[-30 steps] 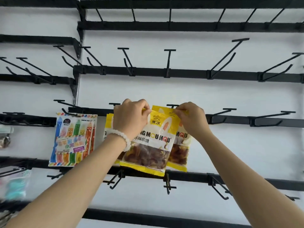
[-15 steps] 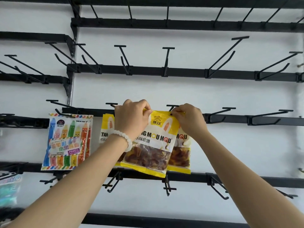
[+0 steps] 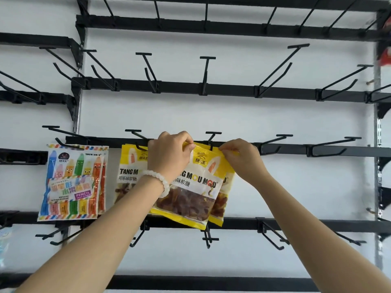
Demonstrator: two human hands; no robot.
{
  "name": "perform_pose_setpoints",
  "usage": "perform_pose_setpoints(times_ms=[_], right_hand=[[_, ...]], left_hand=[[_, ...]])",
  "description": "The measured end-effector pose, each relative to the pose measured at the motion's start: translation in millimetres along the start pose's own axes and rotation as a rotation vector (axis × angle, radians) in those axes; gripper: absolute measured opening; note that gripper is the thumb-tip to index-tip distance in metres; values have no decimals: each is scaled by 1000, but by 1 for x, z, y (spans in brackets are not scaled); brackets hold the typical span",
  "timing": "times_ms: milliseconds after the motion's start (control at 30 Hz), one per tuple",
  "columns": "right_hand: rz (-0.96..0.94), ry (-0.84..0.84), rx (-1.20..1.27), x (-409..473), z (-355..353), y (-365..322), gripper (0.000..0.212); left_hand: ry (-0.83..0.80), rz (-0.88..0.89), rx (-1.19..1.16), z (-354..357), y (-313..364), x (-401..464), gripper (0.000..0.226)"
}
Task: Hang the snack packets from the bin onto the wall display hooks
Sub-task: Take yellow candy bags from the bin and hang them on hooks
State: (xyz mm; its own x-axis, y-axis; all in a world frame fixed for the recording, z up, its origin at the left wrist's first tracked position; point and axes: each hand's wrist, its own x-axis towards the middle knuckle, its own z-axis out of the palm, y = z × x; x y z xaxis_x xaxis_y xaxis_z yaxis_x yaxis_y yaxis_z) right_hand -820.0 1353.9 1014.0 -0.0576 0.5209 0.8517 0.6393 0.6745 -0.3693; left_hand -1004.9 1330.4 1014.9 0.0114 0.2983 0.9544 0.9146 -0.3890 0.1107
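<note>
Head view looks up at a white wall with black rails and rows of bare display hooks. Left hand (image 3: 169, 153) pinches the top left edge of a yellow gummy packet (image 3: 190, 187), fingers curled over the header strip; white bead bracelet (image 3: 157, 182) on that wrist. Right hand (image 3: 241, 159) pinches the packet's top right corner between thumb and fingertips. Both hands hold the header taut and level, likely so the hang hole lines up with the tip of the middle-rail hook (image 3: 212, 138), which sits just above and between the two hands. Packet is tilted a bit, bottom swinging left to right, held at the hook's front end; whether the hole is already over the prong I cannot tell, the fingers and strip hide it. A second yellow packet (image 3: 224, 204) shows behind it on the right, probably already on that same hook, so this one goes in front of it. Another yellow gummy packet (image 3: 129, 172) hangs on the next hook to the left, partly behind the left forearm. Further left hangs a striped pencil candy packet (image 3: 74, 182), with at least one more behind it. Bin not in view. Judgement: threading step in hand, several packets up, many hooks bare. Risk: missed hole, packet drops when the pinch loosens.
</note>
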Motion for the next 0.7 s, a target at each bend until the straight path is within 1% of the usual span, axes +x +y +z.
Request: perform_pose_setpoints(times_ms=[200,300,433,567,700], right_hand=[[1,-44,-29,-6,-13,-1,18],[-13,-15,-124,-2,-15,-4,18],[-3,29,-149,4,-15,-8,13],[19,56,-151,7,-10,-8,13],[51,74,-153,8,-6,-6,12]], left_hand=[[-3,-66,-75,13,9,2,14],[5,-106,-120,17,12,5,15],[41,-131,-141,21,13,8,16],[52,-133,-121,24,14,10,17],[76,-96,-84,24,13,12,17]])
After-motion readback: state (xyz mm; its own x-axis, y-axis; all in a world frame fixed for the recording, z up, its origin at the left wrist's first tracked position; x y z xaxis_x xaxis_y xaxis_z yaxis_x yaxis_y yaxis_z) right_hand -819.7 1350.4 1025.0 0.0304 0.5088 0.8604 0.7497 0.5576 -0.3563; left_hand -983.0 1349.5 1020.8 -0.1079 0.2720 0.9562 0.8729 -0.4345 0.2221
